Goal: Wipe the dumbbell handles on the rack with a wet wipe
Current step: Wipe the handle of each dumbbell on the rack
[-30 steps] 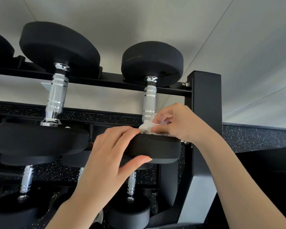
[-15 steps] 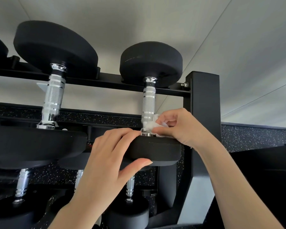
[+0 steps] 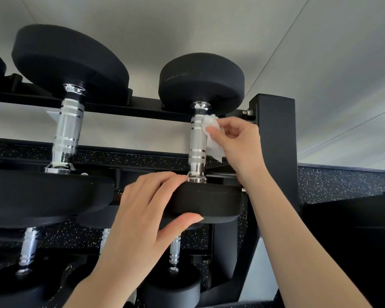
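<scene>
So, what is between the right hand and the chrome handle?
In the head view, the white wet wipe lies between the right hand and the handle.

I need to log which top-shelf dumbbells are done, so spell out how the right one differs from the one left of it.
The right dumbbell has smaller black heads; the left dumbbell has wider ones. The right hand presses a wet wipe against the right one's handle; nothing touches the left one's handle. The left hand grips the right dumbbell's near head; the left dumbbell is unheld. Both have knurled chrome handles and lie on the same rack.
</scene>
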A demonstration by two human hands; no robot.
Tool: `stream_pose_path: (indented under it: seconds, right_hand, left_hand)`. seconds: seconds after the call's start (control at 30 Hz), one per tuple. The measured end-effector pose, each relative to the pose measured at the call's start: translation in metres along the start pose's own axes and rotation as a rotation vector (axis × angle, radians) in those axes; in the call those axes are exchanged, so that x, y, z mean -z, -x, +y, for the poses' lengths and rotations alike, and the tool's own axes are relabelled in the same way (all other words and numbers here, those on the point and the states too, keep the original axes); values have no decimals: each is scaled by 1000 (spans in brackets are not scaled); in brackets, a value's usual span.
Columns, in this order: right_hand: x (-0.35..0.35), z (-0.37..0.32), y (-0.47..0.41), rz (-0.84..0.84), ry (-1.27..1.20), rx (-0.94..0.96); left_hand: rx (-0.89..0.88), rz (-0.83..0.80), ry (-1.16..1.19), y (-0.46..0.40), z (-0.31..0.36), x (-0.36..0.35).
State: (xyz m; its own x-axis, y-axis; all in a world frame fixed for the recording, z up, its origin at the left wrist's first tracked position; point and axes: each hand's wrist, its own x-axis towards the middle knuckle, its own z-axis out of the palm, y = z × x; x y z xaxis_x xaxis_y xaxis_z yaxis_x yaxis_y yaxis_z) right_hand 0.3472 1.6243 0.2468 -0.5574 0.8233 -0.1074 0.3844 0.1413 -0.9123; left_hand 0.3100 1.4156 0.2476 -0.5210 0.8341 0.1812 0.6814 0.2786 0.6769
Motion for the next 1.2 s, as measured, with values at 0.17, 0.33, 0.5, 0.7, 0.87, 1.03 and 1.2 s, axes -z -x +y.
stream_pose_path:
  seconds: [0.17, 0.33, 0.5, 0.7, 0.87, 1.03, 1.2]
  right_hand:
    - [-10, -9, -16, 108, -50, -13]
    - [-16, -11, -26, 131, -176, -141]
    - [-15, -5, -27, -5, -277, -248]
    - [-11, 3, -20, -151, -406, -288]
    - [-11, 8, -15, -273, -606, -376]
    - [-3, 15, -7, -368, -563, -417]
    - [7, 21, 4, -475, -489, -413]
  left_hand:
    - [-11, 13, 2, 0, 0, -1]
    - [-11, 12, 4, 1, -1, -2]
    - [-14, 14, 7, 0, -2, -3]
    - [-21, 24, 5, 0, -3, -3]
    - [-30, 11, -6, 0, -5, -4]
    - [-26, 15, 0, 0, -4, -3]
    - [-20, 17, -2, -1, -4, -3]
